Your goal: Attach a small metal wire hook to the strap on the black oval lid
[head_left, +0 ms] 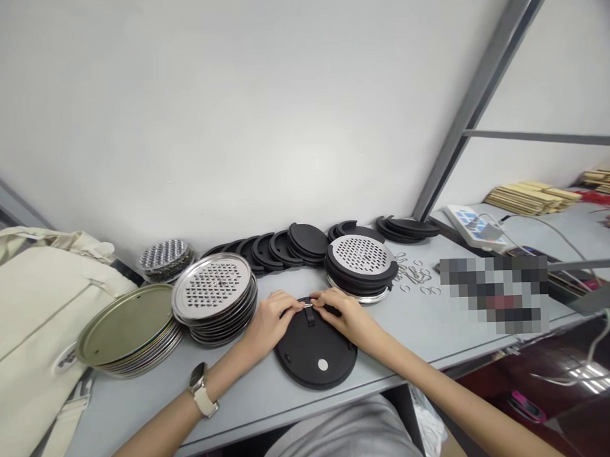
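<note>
A round black disc [309, 351] lies flat on the grey table in front of me, with a white round spot and a short black strap [311, 316] near its far edge. At that edge, a small metal ring [308, 306] shows between my fingertips; its full shape is partly hidden. My left hand [277, 316] pinches it from the left, its wrist wearing a watch [200, 382]. From the right, my right hand [344, 312] pinches the ring too. Just beyond stands a stack of black discs topped by a perforated metal plate [364, 254].
To the left are stacked perforated plates [217, 285], olive-topped round trays [131, 324] and a cream bag [32, 318]. Black notched discs [266, 250] lean along the wall. Loose metal rings and clips [417, 274] lie at right, near a grey metal post [473, 109].
</note>
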### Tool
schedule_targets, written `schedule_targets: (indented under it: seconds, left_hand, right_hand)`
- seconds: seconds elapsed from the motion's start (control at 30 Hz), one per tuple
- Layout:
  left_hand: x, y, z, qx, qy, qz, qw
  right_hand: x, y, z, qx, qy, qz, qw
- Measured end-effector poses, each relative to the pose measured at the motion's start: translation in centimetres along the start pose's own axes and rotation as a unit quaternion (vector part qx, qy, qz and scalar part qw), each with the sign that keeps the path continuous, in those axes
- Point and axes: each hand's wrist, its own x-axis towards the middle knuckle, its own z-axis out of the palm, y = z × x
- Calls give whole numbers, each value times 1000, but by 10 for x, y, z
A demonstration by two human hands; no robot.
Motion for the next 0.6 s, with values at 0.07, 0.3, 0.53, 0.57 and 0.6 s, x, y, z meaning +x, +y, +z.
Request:
schedule_targets:
  seconds: [0.07, 0.3, 0.53, 0.57, 0.6]
  left_hand:
    - [0, 0, 0, -1, 0, 0, 1000]
    - [2, 2, 0, -3, -2, -2, 1000]
    - [3, 0, 1, 44, 4, 9, 999]
    - [3, 0, 1, 47, 2, 9, 999]
    - [3, 0, 1, 47, 0, 9, 999]
  right_hand:
    - [0, 1, 0, 1, 1, 1, 1000]
    - [-1, 4, 3, 7, 17, -5, 1000]
    - [-2, 5, 3, 6, 19, -10, 1000]
    - [-2, 5, 3, 6, 19, -10, 1000]
    - [-2, 5, 4, 6, 19, -10, 1000]
